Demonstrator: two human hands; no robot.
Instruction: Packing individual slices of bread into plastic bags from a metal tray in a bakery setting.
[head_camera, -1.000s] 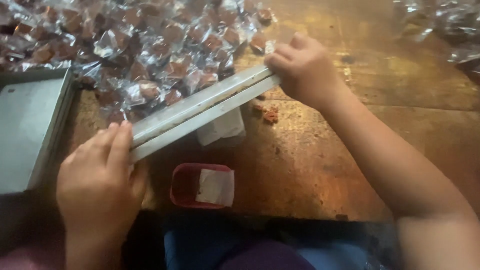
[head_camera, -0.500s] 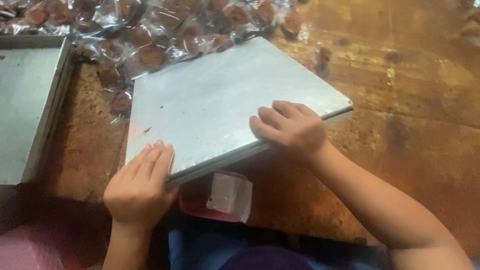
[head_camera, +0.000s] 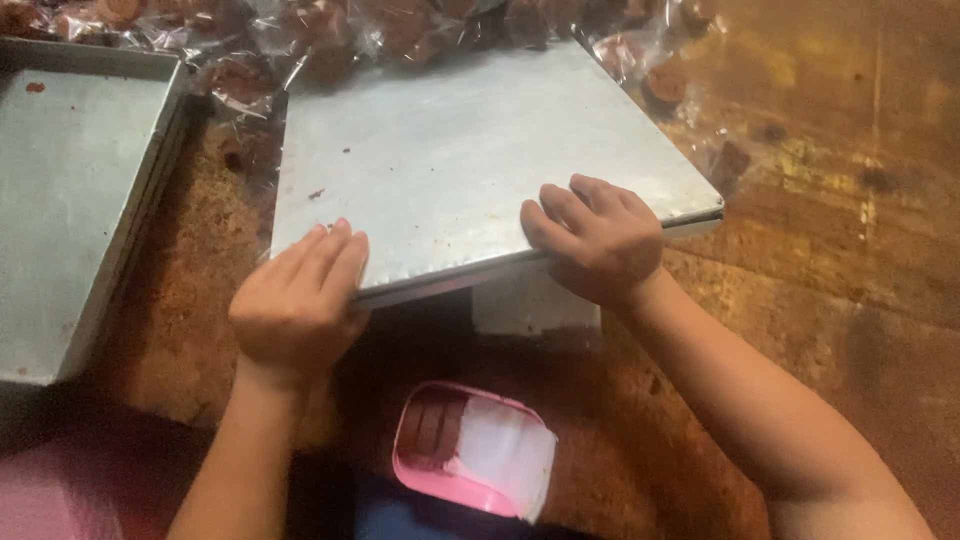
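Wooden table; trays, wrapped sweets

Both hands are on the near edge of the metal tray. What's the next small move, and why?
Probably lower the near edge gently: the left hand and right hand hold the metal tray raised off the wooden table, its far edge against wrapped sweets.

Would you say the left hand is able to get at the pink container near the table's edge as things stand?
Probably yes. The pink container lies uncovered just below and right of the left hand, nothing between them. But that hand grips the metal tray and would need to let go.
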